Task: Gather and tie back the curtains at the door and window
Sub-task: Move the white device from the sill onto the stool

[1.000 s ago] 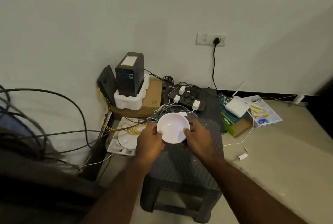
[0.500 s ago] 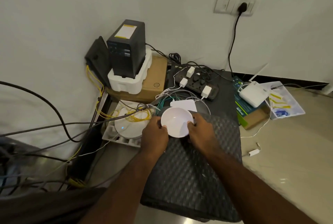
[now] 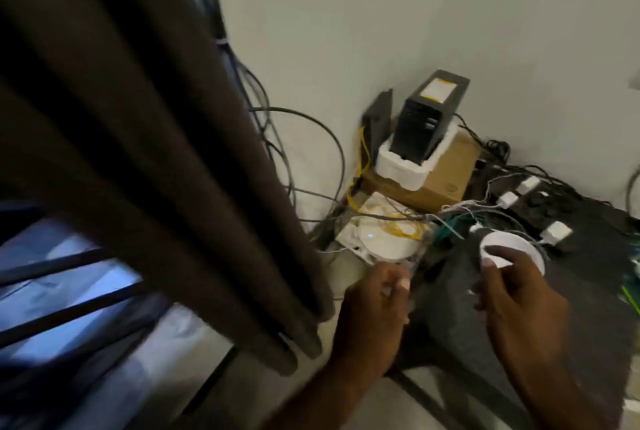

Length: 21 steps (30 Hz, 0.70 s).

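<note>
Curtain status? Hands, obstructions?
Left hand loose, looks empty, beside curtain. Right hand thumb on white disc, grip unclear. Curtain hangs loose, untied. Cables along wall at its edge.

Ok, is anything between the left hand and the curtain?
Nothing visible. The left hand hovers just right of the curtain, with only a narrow open gap between them. The right hand is not free: its thumb lies on the white disc.
</note>
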Available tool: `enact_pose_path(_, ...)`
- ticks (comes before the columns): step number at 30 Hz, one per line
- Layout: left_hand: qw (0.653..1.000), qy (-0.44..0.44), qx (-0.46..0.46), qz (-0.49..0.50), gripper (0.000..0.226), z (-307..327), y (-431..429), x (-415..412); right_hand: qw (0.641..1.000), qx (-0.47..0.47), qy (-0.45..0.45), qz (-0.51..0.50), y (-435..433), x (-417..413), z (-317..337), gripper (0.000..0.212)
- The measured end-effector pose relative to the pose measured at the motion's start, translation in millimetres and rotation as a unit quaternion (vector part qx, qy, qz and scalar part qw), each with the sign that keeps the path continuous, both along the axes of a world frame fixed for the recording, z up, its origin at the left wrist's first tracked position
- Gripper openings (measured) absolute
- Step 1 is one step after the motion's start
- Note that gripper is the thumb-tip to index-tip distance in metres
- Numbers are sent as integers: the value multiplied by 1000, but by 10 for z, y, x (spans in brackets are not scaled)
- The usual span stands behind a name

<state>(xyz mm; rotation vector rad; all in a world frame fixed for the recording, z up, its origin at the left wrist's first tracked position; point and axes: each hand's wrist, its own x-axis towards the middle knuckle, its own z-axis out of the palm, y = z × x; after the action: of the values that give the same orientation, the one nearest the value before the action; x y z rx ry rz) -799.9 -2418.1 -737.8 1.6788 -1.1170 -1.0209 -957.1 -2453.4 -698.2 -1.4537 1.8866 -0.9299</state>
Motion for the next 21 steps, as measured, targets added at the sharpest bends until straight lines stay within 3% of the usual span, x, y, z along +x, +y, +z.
enact_pose_path(3, 1000, 13, -6, 6, 14, 253, 725, 523, 993, -52, -58, 93, 534, 679, 374, 10)
enact_pose_path(5, 999, -8, -31, 24, 16, 393, 1253, 903, 981, -75, -89, 155, 987, 1106, 623, 19)
enact_pose_path(12, 980, -76, -59, 175, 18, 615, 2367, 2064, 941, -135, -100, 293, 2265, 2175, 1020, 23)
enact_pose_path(16, 966, -55, 2, 252, 51, 569, 2552, 2521, 936, -71, -74, 335, 2527, 2670, 933, 20)
enact_pose_path(21, 910, -57, 52, 408, 58, 267, 3002, 2896, 923, 47, -38, 379, 2552, 3060, 473, 19)
